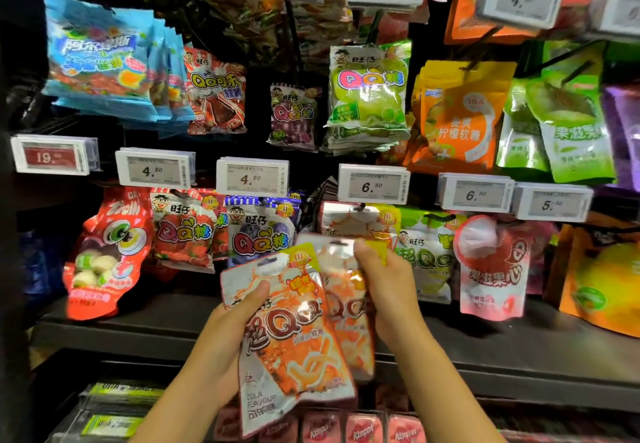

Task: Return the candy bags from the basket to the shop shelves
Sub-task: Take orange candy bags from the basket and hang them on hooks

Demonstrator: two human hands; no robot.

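A: Where's the cola bag (294,331)?
B: I see it in front of the lower shelf (138,321), long axis upright, hang-hole end up and tipped slightly left. Left hand (228,331) grips its left edge, thumb across the front.
A: Right hand (388,283)?
B: Pinching the top of a second orange bag (346,304) just behind, also upright, below the 6.50 tag (373,184).

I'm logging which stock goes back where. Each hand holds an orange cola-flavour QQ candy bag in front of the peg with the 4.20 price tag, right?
Not quite. The head view shows the left hand and right hand each holding an orange cola-flavour QQ candy bag, but the matching bags hang under the 6.50 price tag, not a 4.20 one.
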